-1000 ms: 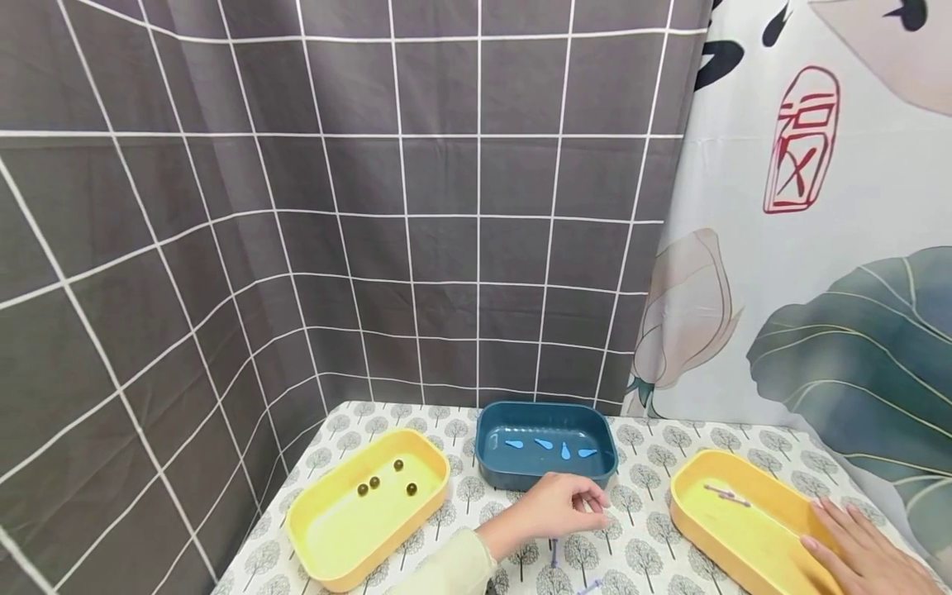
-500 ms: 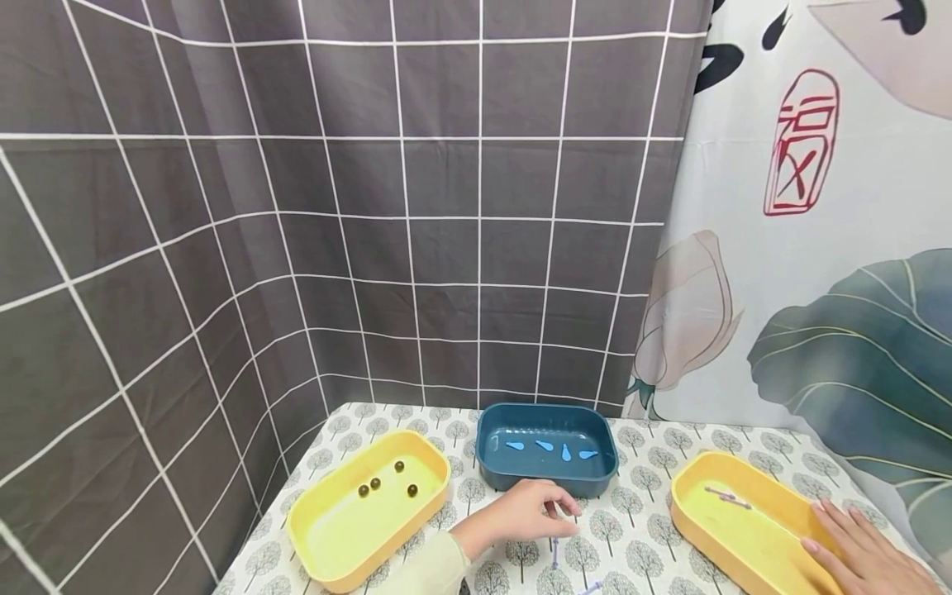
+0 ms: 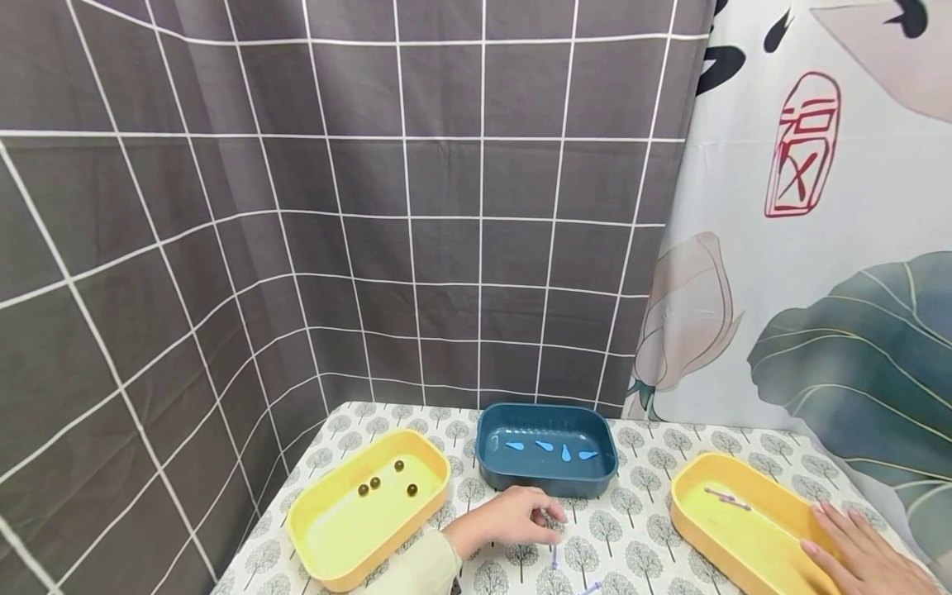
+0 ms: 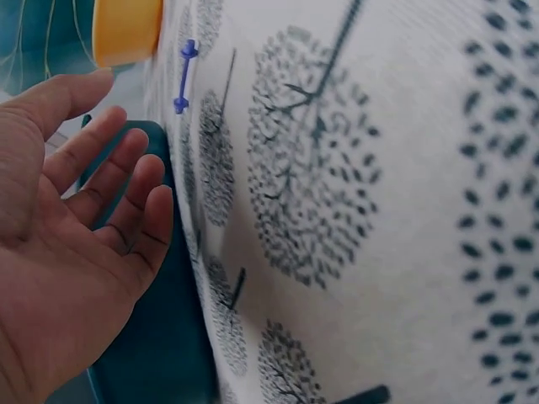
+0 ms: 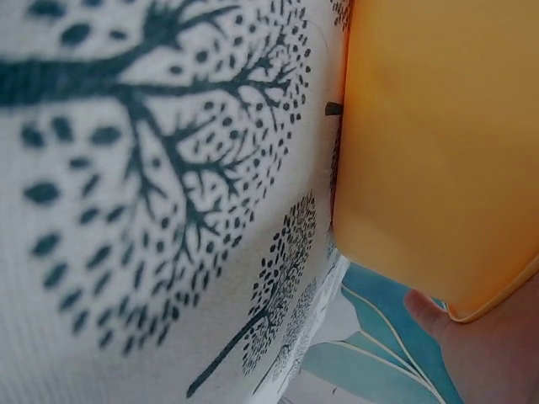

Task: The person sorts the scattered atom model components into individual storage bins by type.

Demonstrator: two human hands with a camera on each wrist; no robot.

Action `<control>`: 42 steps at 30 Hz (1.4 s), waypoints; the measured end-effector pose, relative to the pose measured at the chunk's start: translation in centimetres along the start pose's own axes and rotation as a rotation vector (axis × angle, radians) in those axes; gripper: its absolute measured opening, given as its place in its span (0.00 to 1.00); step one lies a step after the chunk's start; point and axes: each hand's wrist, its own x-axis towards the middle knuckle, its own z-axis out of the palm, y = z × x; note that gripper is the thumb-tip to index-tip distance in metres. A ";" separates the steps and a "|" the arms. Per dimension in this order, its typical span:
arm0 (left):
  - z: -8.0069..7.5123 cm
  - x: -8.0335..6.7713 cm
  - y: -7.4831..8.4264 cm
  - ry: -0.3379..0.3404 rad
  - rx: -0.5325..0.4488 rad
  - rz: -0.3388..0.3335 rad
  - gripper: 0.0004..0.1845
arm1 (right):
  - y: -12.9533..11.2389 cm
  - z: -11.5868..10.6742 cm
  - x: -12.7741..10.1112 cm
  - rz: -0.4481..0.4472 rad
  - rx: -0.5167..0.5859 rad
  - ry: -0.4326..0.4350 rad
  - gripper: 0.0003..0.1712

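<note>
My left hand hovers in front of the dark teal tray, fingers loosely bent. In the left wrist view the palm faces up, with nothing in it. Just below the fingertips a thin purple stick with knobbed ends lies on the cloth; the left wrist view shows one such purple stick too. Nearer the front lies another purple stick. My right hand rests with straight fingers on the side of the right yellow tray, which holds a few purple sticks.
On the left stands another yellow tray with several dark round balls. Several blue drop-shaped pieces lie in the teal tray. A tree-patterned cloth covers the table, and a grey checked curtain hangs behind it.
My left hand has moved left and slightly down, away from the right yellow tray, its fingers loosening a little. The right hand stays where it was on that tray.
</note>
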 end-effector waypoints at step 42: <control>1.1 -0.4 0.1 -0.016 0.180 -0.018 0.09 | -0.2 -0.1 -0.2 0.040 -0.005 -0.040 0.62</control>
